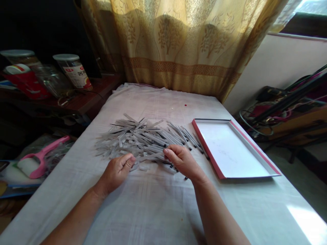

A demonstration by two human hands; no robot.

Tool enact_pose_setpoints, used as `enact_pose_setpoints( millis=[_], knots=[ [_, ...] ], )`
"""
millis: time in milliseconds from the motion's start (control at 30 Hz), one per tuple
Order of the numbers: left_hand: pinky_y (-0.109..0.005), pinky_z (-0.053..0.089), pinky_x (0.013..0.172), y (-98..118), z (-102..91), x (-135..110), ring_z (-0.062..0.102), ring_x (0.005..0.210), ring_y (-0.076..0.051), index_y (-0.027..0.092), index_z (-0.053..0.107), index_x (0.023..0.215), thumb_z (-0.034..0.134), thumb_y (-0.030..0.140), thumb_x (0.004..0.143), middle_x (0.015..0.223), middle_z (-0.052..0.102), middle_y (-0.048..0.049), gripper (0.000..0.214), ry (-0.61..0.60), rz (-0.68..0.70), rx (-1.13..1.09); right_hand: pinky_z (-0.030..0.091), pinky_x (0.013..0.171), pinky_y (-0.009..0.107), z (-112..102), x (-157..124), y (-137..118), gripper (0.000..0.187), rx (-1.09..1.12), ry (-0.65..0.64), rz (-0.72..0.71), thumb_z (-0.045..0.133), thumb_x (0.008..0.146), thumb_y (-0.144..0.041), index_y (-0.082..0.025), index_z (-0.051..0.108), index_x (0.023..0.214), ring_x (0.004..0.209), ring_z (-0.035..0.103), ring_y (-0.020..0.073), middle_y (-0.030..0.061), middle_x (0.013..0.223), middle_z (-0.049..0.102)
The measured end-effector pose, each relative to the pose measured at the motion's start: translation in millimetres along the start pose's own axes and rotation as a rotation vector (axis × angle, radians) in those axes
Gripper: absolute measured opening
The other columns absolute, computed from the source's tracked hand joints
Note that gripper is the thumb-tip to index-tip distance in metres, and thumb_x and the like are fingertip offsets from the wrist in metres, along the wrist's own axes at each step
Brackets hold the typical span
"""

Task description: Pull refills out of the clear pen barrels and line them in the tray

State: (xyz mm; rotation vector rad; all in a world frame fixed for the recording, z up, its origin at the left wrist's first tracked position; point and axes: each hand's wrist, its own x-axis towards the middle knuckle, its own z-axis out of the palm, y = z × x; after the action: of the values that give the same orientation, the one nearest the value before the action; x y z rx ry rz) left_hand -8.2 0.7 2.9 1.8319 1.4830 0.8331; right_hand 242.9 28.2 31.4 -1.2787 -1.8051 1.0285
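A narrow translucent strip, perhaps a plastic sleeve, stretches between my two hands above the near edge of a pile. My left hand is closed, thumb pressed over the fingers, at the strip's left end. My right hand pinches the other end between thumb and forefinger. Behind them lies a loose heap of clear strips and slim sticks, some with dark ends. To its right, grey sticks with black ends lie roughly side by side. Whether anything sits inside the held strip is too blurred to tell.
A shallow white box with red sides lies on the cloth-covered table at right. Jars and a red container stand on a dark cabinet at left. A pink-handled roller is beside the table. A curtain hangs behind.
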Motion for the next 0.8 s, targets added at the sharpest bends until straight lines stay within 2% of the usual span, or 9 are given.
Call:
enact_pose_setpoints(
  millis=[67, 133, 233, 300, 367, 467, 567, 667, 800],
  knots=[
    [-0.023, 0.032, 0.040, -2, -8.4, 3, 0.039, 0.042, -0.011, 0.022, 0.042, 0.056, 0.043, 0.064, 0.086, 0.049, 0.042, 0.0036, 0.051, 0.005, -0.153, -0.222, 0.044, 0.060, 0.024, -8, 0, 4, 0.028, -0.035, 0.081, -0.083, 0.056, 0.085, -0.042, -0.021, 0.064, 0.069, 0.063, 0.057, 0.0144, -0.0002, 0.066, 0.064],
    [-0.022, 0.023, 0.033, -6, -15.1, 8, 0.026, 0.036, -0.008, 0.023, 0.037, 0.055, 0.047, 0.070, 0.080, 0.047, 0.033, 0.0068, 0.053, 0.096, -0.298, -0.410, 0.046, 0.065, 0.026, -19, 2, 15, 0.022, -0.023, 0.235, -0.115, 0.058, 0.085, -0.041, -0.021, 0.068, 0.083, 0.069, 0.059, 0.0158, 0.0012, 0.075, 0.068],
    [-0.020, 0.029, 0.036, -9, -14.4, 13, 0.034, 0.038, -0.008, 0.022, 0.045, 0.062, 0.051, 0.065, 0.080, 0.050, 0.038, 0.0062, 0.047, 0.296, -0.269, -0.439, 0.048, 0.066, 0.029, -30, 8, 34, 0.027, -0.035, 0.474, -0.071, 0.060, 0.085, -0.046, -0.021, 0.068, 0.090, 0.069, 0.060, 0.0169, 0.0023, 0.077, 0.068],
    [-0.021, 0.042, 0.046, -9, -6.9, 15, 0.048, 0.048, -0.011, 0.020, 0.057, 0.078, 0.057, 0.057, 0.080, 0.061, 0.054, 0.0027, 0.036, 0.377, -0.171, -0.308, 0.048, 0.068, 0.031, -29, 13, 42, 0.030, -0.121, 0.552, -0.016, 0.060, 0.084, -0.048, -0.020, 0.070, 0.087, 0.068, 0.060, 0.0181, 0.0033, 0.075, 0.068],
    [-0.025, 0.051, 0.060, -10, 1.3, 16, 0.060, 0.063, -0.015, 0.021, 0.063, 0.091, 0.059, 0.051, 0.079, 0.074, 0.065, -0.0011, 0.033, 0.428, -0.072, -0.118, 0.049, 0.071, 0.033, -20, 18, 45, 0.029, -0.241, 0.585, 0.020, 0.059, 0.084, -0.046, -0.021, 0.072, 0.084, 0.071, 0.063, 0.0196, 0.0049, 0.079, 0.071],
    [-0.032, 0.054, 0.078, -17, 7.2, 16, 0.067, 0.084, -0.021, 0.021, 0.069, 0.096, 0.055, 0.045, 0.082, 0.088, 0.072, -0.0055, 0.031, 0.417, 0.028, 0.071, 0.049, 0.079, 0.034, -3, 23, 43, 0.026, -0.412, 0.558, 0.027, 0.058, 0.086, -0.041, -0.023, 0.075, 0.084, 0.085, 0.066, 0.0225, 0.0066, 0.090, 0.073],
    [-0.035, 0.054, 0.083, -25, 5.9, 16, 0.069, 0.091, -0.024, 0.021, 0.072, 0.100, 0.051, 0.044, 0.085, 0.094, 0.073, -0.0078, 0.035, 0.410, 0.044, 0.130, 0.049, 0.081, 0.033, 5, 24, 42, 0.028, -0.480, 0.505, 0.029, 0.055, 0.089, -0.040, -0.023, 0.077, 0.093, 0.094, 0.067, 0.0233, 0.0073, 0.099, 0.074],
    [-0.035, 0.055, 0.082, -29, 3.7, 15, 0.069, 0.091, -0.024, 0.020, 0.072, 0.107, 0.051, 0.044, 0.086, 0.097, 0.074, -0.0087, 0.039, 0.410, 0.032, 0.154, 0.050, 0.080, 0.032, -7, 22, 49, 0.029, -0.479, 0.521, 0.036, 0.052, 0.090, -0.036, -0.023, 0.076, 0.100, 0.093, 0.067, 0.0224, 0.0077, 0.102, 0.074],
    [-0.031, 0.056, 0.076, -26, 5.0, 12, 0.069, 0.081, -0.020, 0.020, 0.069, 0.112, 0.052, 0.046, 0.085, 0.098, 0.073, -0.0076, 0.041, 0.419, -0.016, 0.143, 0.050, 0.078, 0.033, -38, 16, 69, 0.027, -0.570, 0.594, 0.124, 0.053, 0.087, -0.027, -0.023, 0.077, 0.098, 0.086, 0.068, 0.0225, 0.0075, 0.098, 0.074]
  ],
)
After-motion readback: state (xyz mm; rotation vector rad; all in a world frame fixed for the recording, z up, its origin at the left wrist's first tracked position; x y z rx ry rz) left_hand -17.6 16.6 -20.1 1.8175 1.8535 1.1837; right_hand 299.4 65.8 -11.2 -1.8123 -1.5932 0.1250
